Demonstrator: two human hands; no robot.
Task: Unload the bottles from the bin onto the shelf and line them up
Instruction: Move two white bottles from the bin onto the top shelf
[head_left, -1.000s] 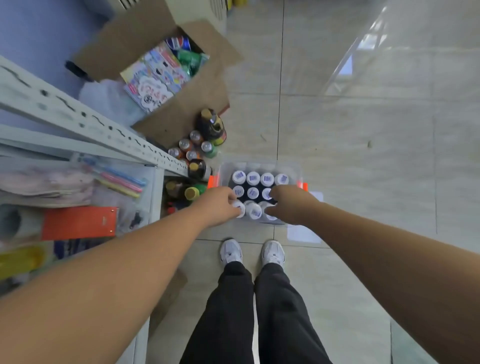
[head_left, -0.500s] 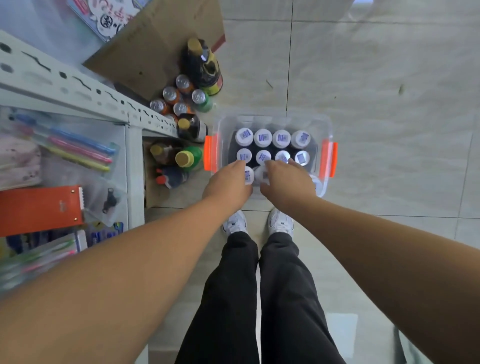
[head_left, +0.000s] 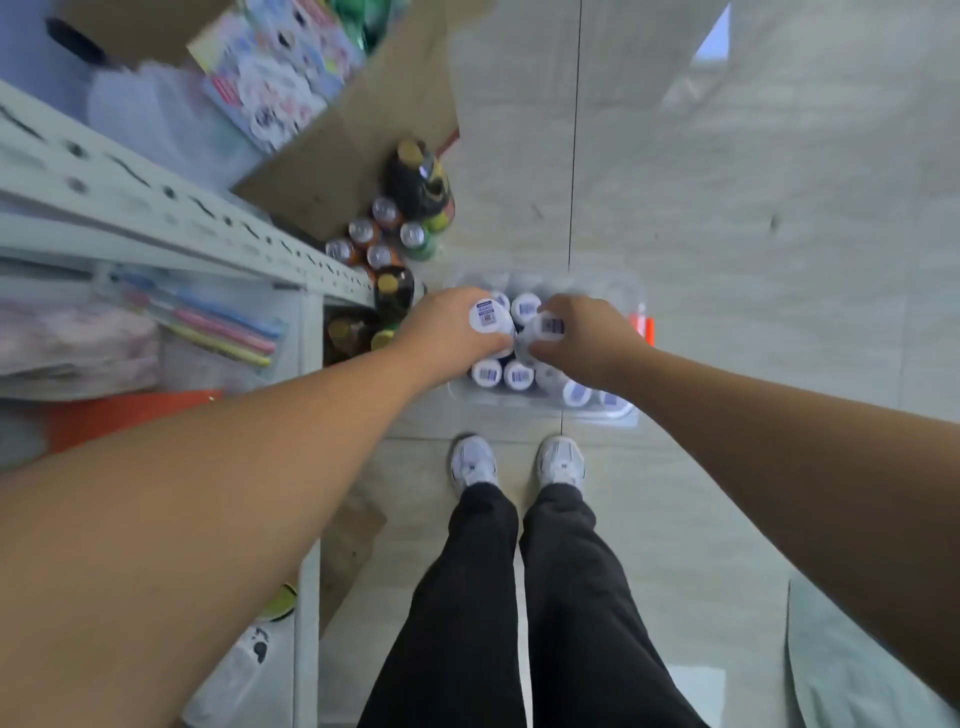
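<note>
Change since half a second ago is clear: then both hands lay low on the near row of caps, and now each hand is raised a little above the bin and carries one bottle. The left hand (head_left: 452, 332) has its fingers curled round the first bottle (head_left: 488, 316), just under the white cap, whose barcode sticker shows over the fist. The right hand (head_left: 589, 340) grips the second bottle (head_left: 548, 327) in the same manner; this cap is blurred. The two caps are just beside each other, nearly touching. Both arms reach forward and down over the bin.

The clear bin (head_left: 626, 415) stands on the tiled floor (head_left: 727, 260), just in front of the white shoes (head_left: 472, 462), with the grey metal shelf (head_left: 156, 208) to the left of it. One orange latch (head_left: 644, 327) shows on its right side. Count: two hands, two bottles lifted, and at least five other bottles (head_left: 487, 372) with white caps inside the bin. Some are hidden under the hands, so the full number I cannot tell.
</note>
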